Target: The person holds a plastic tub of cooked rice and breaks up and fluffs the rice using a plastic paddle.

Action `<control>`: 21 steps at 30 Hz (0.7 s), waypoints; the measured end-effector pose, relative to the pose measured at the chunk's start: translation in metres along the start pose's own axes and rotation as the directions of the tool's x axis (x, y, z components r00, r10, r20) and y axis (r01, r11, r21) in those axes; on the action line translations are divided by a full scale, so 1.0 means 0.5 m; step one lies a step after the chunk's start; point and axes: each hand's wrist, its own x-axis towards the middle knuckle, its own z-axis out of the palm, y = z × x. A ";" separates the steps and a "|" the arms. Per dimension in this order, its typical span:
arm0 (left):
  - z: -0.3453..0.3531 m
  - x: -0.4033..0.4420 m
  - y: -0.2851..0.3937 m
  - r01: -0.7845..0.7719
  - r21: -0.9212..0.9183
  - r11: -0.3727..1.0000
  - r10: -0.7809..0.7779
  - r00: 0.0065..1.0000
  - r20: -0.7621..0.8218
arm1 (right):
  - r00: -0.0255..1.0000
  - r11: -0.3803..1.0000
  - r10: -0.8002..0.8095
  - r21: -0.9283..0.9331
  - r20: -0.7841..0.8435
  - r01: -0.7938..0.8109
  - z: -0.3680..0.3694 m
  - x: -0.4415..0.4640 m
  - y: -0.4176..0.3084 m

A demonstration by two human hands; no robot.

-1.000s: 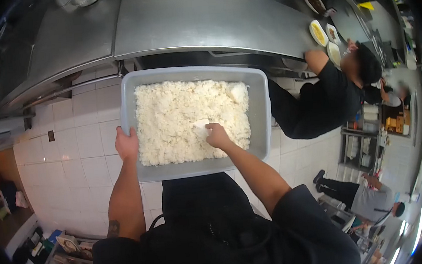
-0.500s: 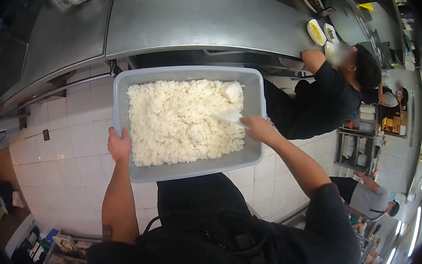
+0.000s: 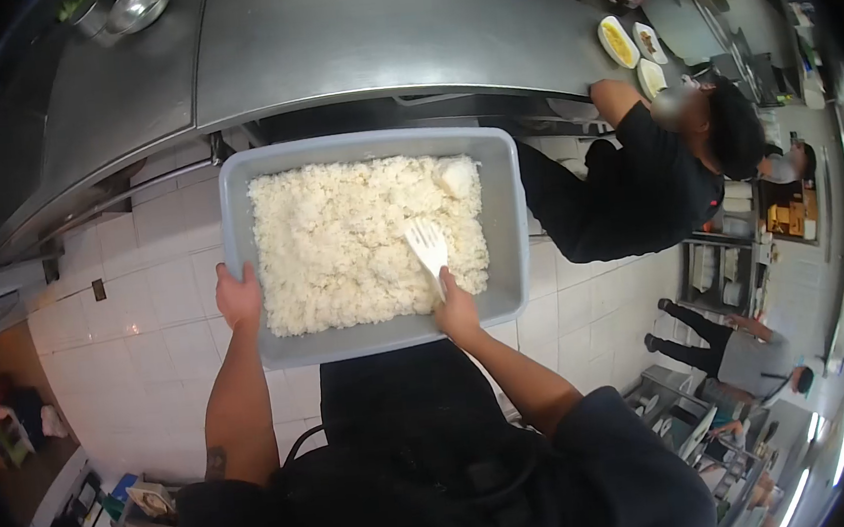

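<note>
A grey rectangular tub (image 3: 372,147) holds a wide bed of white rice (image 3: 340,246), with a larger clump near its upper right corner. My left hand (image 3: 239,296) grips the left wall of the tub, thumb on the rim. My right hand (image 3: 456,308) is closed on the handle of a white slotted spatula (image 3: 428,246). The spatula's prongs point up and slightly left over the right part of the rice, and the hand is above the tub's near right side.
A steel counter (image 3: 363,43) runs beyond the tub, with small white dishes (image 3: 617,42) at its right and metal bowls (image 3: 138,7) at its left. A person in black (image 3: 626,185) stands close at the right. Another person (image 3: 751,355) is farther off.
My right hand and the spatula have swung left and nearer to me, and the spatula now points up with its slots showing. My left hand keeps its hold on the tub.
</note>
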 end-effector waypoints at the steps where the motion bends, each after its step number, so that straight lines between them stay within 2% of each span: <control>1: 0.000 0.002 0.005 0.002 -0.002 1.000 -0.002 1.000 0.010 | 0.998 0.999 -0.031 -0.015 0.053 0.032 -0.023 -0.009 0.016; 2: 0.000 -0.004 0.001 0.017 0.001 1.000 -0.017 1.000 0.019 | 0.991 0.986 -0.123 -0.103 0.050 0.128 -0.052 -0.021 0.036; 4: 0.004 -0.008 -0.008 0.013 0.002 1.000 -0.013 1.000 0.003 | 0.982 0.984 -0.087 -0.141 0.168 0.111 -0.121 -0.020 0.062; 6: 0.003 0.000 -0.007 0.002 0.006 1.000 -0.002 1.000 -0.021 | 0.972 0.973 -0.192 -0.105 0.132 0.206 -0.200 -0.008 0.080; 7: 0.002 -0.002 -0.007 -0.003 0.008 1.000 0.003 1.000 -0.023 | 0.972 0.973 -0.189 -0.107 0.142 0.205 -0.240 0.001 0.075; 9: -0.001 -0.005 -0.002 -0.003 0.012 1.000 0.004 1.000 -0.016 | 0.953 0.929 -0.196 -0.268 0.231 0.256 -0.303 0.043 0.051; 11: -0.009 -0.003 0.006 0.032 0.008 0.999 -0.033 0.999 0.037 | 0.930 0.924 -0.121 -0.304 0.348 0.234 -0.258 0.108 0.012; 13: -0.007 0.000 0.011 0.045 -0.001 0.999 -0.045 0.998 0.045 | 0.945 0.924 -0.073 -0.334 0.317 0.184 -0.175 0.163 -0.043; 15: -0.011 0.008 0.006 0.054 0.001 0.999 -0.054 0.997 0.062 | 0.951 0.951 0.031 -0.301 0.306 0.066 -0.126 0.180 -0.095; 16: -0.008 0.009 0.005 0.044 0.019 0.999 -0.045 0.998 0.040 | 0.950 0.951 0.045 -0.303 0.310 0.054 -0.077 0.167 -0.063; 17: -0.001 -0.001 0.002 0.042 0.026 0.999 -0.042 0.999 0.018 | 0.990 0.989 -0.085 -0.114 0.113 0.098 -0.014 0.158 0.006; 18: 0.002 -0.004 0.003 0.050 0.010 0.999 -0.050 0.999 0.015 | 0.974 0.978 -0.191 0.063 -0.119 0.200 0.016 0.158 0.041; 19: 0.000 -0.005 0.001 0.037 0.011 0.999 -0.037 0.999 0.011 | 0.971 0.976 -0.206 0.050 -0.122 0.214 0.000 0.137 0.015; 20: -0.002 0.000 0.000 0.026 0.013 1.000 -0.026 1.000 -0.001 | 0.998 0.952 0.052 0.301 0.030 -0.059 -0.018 0.122 -0.012; 21: -0.007 0.003 -0.001 0.032 0.009 0.999 -0.032 0.999 -0.003 | 0.930 0.798 0.276 0.480 0.244 -0.363 -0.038 0.100 -0.039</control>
